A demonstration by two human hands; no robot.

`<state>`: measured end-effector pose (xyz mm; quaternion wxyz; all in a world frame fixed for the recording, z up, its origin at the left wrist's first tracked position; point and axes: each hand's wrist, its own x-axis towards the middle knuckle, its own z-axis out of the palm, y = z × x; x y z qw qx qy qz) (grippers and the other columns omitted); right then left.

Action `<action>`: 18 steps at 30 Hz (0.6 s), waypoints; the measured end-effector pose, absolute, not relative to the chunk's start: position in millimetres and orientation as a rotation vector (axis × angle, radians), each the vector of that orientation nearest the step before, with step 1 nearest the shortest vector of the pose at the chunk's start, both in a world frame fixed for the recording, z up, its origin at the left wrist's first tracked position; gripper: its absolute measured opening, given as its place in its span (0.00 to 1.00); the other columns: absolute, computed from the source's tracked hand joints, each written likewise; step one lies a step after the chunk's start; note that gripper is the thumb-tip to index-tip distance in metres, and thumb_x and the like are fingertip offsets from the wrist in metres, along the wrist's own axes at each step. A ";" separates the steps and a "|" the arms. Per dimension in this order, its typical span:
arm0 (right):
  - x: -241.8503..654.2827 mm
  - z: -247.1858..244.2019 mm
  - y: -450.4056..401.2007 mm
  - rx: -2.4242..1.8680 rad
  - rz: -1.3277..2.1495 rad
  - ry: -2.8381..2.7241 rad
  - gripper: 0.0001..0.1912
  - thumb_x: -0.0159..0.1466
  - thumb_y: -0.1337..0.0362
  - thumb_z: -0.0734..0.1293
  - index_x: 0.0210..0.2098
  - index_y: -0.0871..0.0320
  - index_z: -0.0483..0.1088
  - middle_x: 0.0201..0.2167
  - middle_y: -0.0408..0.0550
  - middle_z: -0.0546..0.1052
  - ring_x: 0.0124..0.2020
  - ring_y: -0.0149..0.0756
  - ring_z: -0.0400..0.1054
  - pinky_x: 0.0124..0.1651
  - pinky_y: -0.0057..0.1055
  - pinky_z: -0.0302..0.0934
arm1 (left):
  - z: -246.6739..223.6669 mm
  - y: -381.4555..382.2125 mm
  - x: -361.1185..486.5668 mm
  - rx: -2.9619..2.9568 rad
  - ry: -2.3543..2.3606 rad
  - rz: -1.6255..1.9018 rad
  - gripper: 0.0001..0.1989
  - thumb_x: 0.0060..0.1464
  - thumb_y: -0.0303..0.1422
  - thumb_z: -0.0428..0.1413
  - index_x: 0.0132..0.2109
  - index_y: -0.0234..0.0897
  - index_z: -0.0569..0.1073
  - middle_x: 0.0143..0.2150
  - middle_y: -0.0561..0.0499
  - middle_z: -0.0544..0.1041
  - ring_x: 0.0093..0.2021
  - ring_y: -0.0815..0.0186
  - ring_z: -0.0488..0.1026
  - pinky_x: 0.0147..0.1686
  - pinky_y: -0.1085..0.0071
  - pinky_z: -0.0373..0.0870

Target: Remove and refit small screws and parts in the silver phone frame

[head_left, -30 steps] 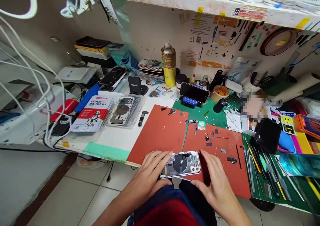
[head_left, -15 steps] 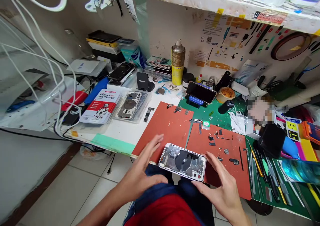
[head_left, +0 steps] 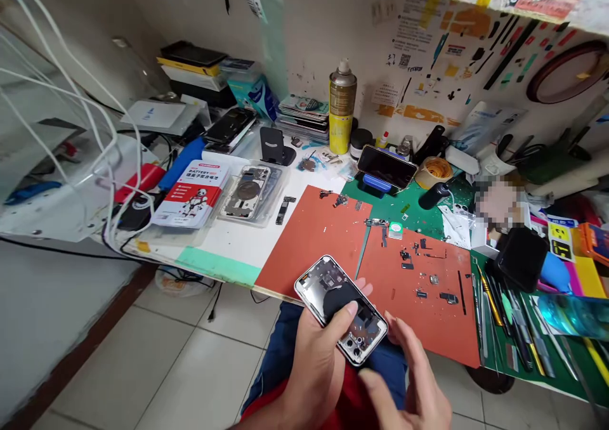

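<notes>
An opened phone housing (head_left: 340,303) with a white rim and dark inner parts is tilted over the front edge of the orange mats. My left hand (head_left: 321,357) grips it from below, thumb across its inner face and fingertips showing past the far side. Just right of the housing's lower end is my right hand (head_left: 409,379), fingers and thumb apart, holding nothing. Small phone parts (head_left: 421,252) lie scattered on the right orange mat (head_left: 442,328). More little parts (head_left: 340,200) sit on the left orange mat (head_left: 304,246).
A second phone housing (head_left: 247,192) lies in a clear tray beside a battery box (head_left: 193,192). Behind the mats are a spray can (head_left: 341,110) and a propped phone (head_left: 386,169). Tweezers and other tools (head_left: 523,335) line the right side. White cables (head_left: 114,132) hang at left.
My left hand has moved right and closed on the housing, which has turned steeper. My right hand has come off it and shifted down. The view has shifted slightly.
</notes>
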<state>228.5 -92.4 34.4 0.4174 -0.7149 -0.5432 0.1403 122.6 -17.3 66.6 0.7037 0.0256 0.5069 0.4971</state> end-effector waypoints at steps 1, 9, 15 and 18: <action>233.9 38.1 -89.7 -1.777 0.356 -1.382 0.23 0.70 0.52 0.72 0.60 0.54 0.74 0.49 0.55 0.85 0.46 0.50 0.84 0.45 0.40 0.81 | 66.9 -16.5 121.7 0.074 1.140 1.106 0.34 0.45 0.38 0.76 0.59 0.36 0.78 0.59 0.33 0.83 0.61 0.36 0.79 0.58 0.45 0.77; 256.1 59.0 -59.6 -1.521 0.308 -1.550 0.09 0.71 0.71 0.69 0.47 0.52 0.77 0.37 0.44 0.83 0.34 0.33 0.80 0.38 0.26 0.76 | 62.1 -20.0 121.5 0.113 1.134 1.068 0.29 0.43 0.35 0.77 0.54 0.35 0.82 0.57 0.34 0.85 0.61 0.36 0.79 0.55 0.49 0.80; 255.8 63.3 -52.9 -1.504 0.363 -1.630 0.09 0.71 0.73 0.69 0.46 0.53 0.76 0.38 0.44 0.82 0.37 0.31 0.78 0.39 0.27 0.75 | 58.0 -22.6 122.8 0.138 1.141 1.065 0.28 0.45 0.35 0.77 0.53 0.35 0.83 0.56 0.35 0.85 0.64 0.37 0.77 0.56 0.51 0.81; 255.7 67.0 -50.1 -1.494 0.368 -1.678 0.09 0.71 0.74 0.68 0.44 0.54 0.77 0.36 0.44 0.81 0.36 0.31 0.77 0.38 0.28 0.74 | 57.9 -24.6 123.7 0.157 1.151 1.066 0.27 0.45 0.35 0.77 0.52 0.34 0.84 0.56 0.35 0.85 0.64 0.37 0.77 0.57 0.51 0.81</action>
